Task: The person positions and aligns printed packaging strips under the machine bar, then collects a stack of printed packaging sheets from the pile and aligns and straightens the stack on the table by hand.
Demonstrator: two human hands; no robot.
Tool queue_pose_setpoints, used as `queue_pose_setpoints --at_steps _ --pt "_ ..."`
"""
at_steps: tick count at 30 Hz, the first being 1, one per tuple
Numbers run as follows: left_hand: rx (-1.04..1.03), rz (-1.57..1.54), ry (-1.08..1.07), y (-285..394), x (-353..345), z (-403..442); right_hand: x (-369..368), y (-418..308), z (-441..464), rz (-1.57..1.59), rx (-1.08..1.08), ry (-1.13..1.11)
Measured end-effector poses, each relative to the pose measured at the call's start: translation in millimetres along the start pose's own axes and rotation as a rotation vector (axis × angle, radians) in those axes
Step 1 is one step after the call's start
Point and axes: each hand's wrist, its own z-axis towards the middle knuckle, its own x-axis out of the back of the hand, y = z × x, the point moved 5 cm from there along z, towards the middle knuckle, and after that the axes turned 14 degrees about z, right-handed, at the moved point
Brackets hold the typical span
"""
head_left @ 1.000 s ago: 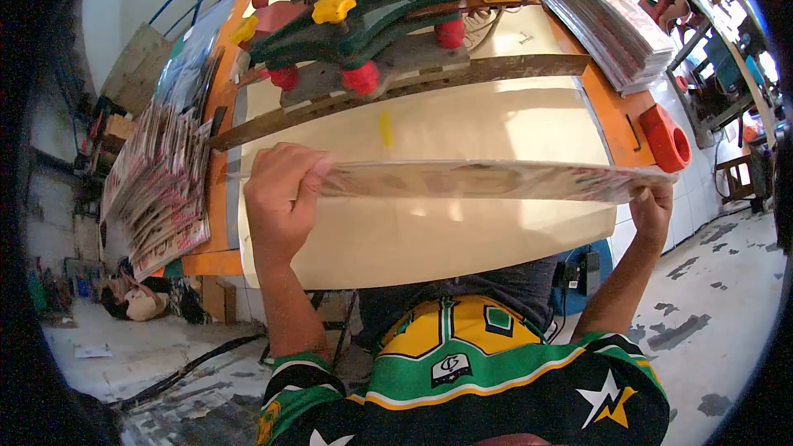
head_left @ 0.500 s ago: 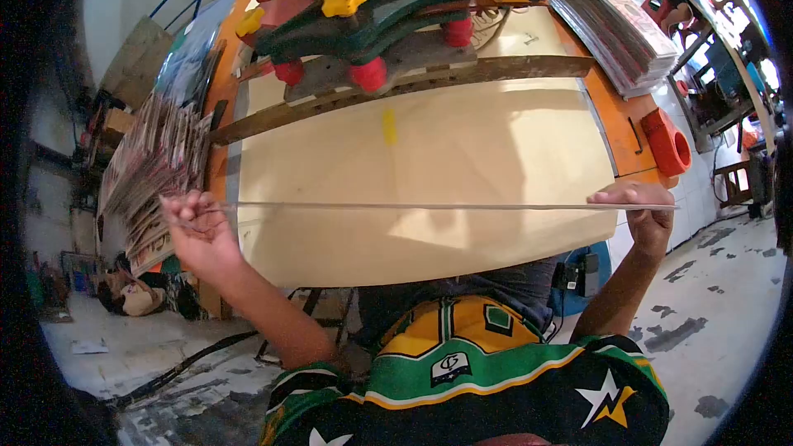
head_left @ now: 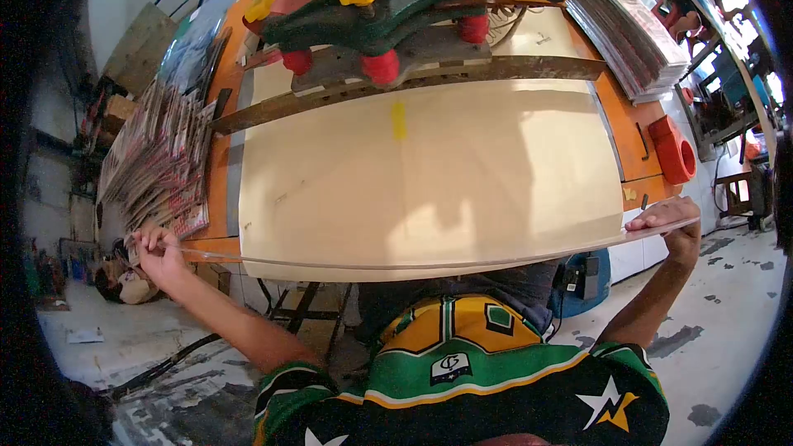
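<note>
Thin sheet (head_left: pixel 396 267) seen edge-on, spanning the near edge of the cream board (head_left: pixel 462 165) — whether they touch, can't tell. Your left hand (head_left: pixel 159 258) pinches one end, near the left stack (head_left: pixel 165 165); your right hand (head_left: pixel 671 221) grasps the other, fingers above and below. Red ring (head_left: pixel 679 150) just beyond your right hand. Green frame (head_left: pixel 372 21) with red feet at the board's far side — metal bar (head_left: pixel 545 68) before it.
</note>
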Motion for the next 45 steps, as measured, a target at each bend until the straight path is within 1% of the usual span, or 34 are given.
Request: queue_pose_setpoints --at_steps 1,3,5,6,7,9,12,13,14,15,16,17,18,19,20,22,23,25,26,28,29,30,32,33,35,36,38,39,43,45 --pt "0.044 -0.095 0.051 4.4 14.8 14.4 1.0 0.1 -0.1 0.0 0.001 -0.002" --pt "0.015 -0.087 0.076 10.0 34.5 30.0 6.8 0.1 0.5 -0.09 0.013 -0.01" --pt "-0.006 -0.092 0.132 15.6 52.6 46.1 9.7 2.0 -1.8 -0.081 -0.004 -0.01" --pt "-0.011 -0.093 0.132 23.5 78.7 66.1 10.7 3.5 -2.0 -0.072 -0.019 -0.008" --pt "-0.122 0.129 0.116 37.9 112.1 92.1 10.6 4.0 -2.1 -0.07 -0.02 -0.01" --pt "-0.23 0.354 0.1 46.7 124.7 102.3 13.3 4.4 -3.2 -0.113 -0.038 0.05" --pt "-0.117 0.267 0.02 17.7 81.3 80.6 15.9 3.2 -3.2 -0.161 -0.057 0.065" --pt "-0.083 0.238 -0.008 5.1 58.9 69.6 33.2 9.3 -12.8 -0.159 -0.055 0.064" --pt "-0.048 0.211 -0.036 -7.2 36.2 58.7 71.5 20.8 -33.4 -0.225 -0.042 0.156" --pt "-0.05 0.212 -0.037 -21.4 11.0 45.1 92.7 26.8 -43.7 -0.291 -0.029 0.249" --pt "-0.023 0.395 -0.024 -41.3 -17.3 29.7 93.8 29.5 -40.4 -0.29 -0.025 0.249" --pt "0.003 0.576 -0.009 -60.4 -39.1 14.8 98.2 28.8 -34.9 -0.184 0.044 0.302" --pt "-0.02 0.852 -0.097 -75.7 -58.2 -0.5 102.9 28.3 -29.1 -0.076 0.11 0.351" --pt "-0.043 1.132 -0.182 -88.3 -72.2 -13.9 85.6 24.5 -17.0 0.056 0.149 0.637" --pt "-0.047 1.137 -0.172 -95.1 -79.5 -22.5 87.7 25.2 -15.9 0.061 0.144 0.628" --pt "-0.009 1.632 -0.402 -114.0 -93.0 -35.7 97.0 27.5 -20.0 0.024 0.147 0.577" --pt "-0.013 1.637 -0.387 -117.4 -88.8 -36.4 102.5 31.2 -23.4 -0.028 0.15 0.638" --pt "-0.329 1.863 -0.235 -115.2 -85.1 -39.1 101.1 35.2 -22.2 0.017 0.142 0.614" --pt "-0.332 1.867 -0.224 -118.0 -87.5 -44.0 100.8 37.4 -22.0 0.055 0.138 0.601" --pt "-0.626 1.92 -0.068 -116.0 -109.5 -64.3 100.5 41.7 -20.2 0.034 0.113 0.582" --pt "-0.599 1.807 -0.123 -118.4 -108.5 -66.7 96.6 41.9 -18.5 0.058 0.133 0.617" --pt "-0.601 1.812 -0.117 -116.3 -107.8 -70.7 94.1 42.1 -18.6 0.081 0.153 0.653" --pt "-0.189 1.767 -0.353 -131.0 -98.4 -76.6 118.1 52.4 -30.0 0.073 0.134 0.619" --pt "-0.19 1.768 -0.35 -136.1 -97.1 -80.5 119.3 52.9 -29.6 0.081 0.13 0.604" --pt "0.038 1.602 -0.607 -166.0 -94.9 -95.2 124.9 56.5 -32.1 0.091 0.126 0.587" --pt "0.037 1.603 -0.605 -172.2 -98.3 -101.4 132.3 60.2 -37.3 0.11 0.141 0.611" --pt "0.08 1.533 -0.774 -187.7 -108.6 -116.1 135.9 62.5 -39.7 0.13 0.157 0.634" --pt "0.12 1.511 -0.729 -191.3 -103.1 -116.7 133.1 61.5 -38.5 0.13 0.155 0.631" --pt "0.103 1.535 -0.715 -198.6 -105.9 -121.1 129.3 61.3 -39.5 0.144 0.185 0.668" --pt "0.034 1.526 -0.716 -200.4 -110.8 -119.6 120.9 56.1 -35.3 0.122 0.171 0.638"
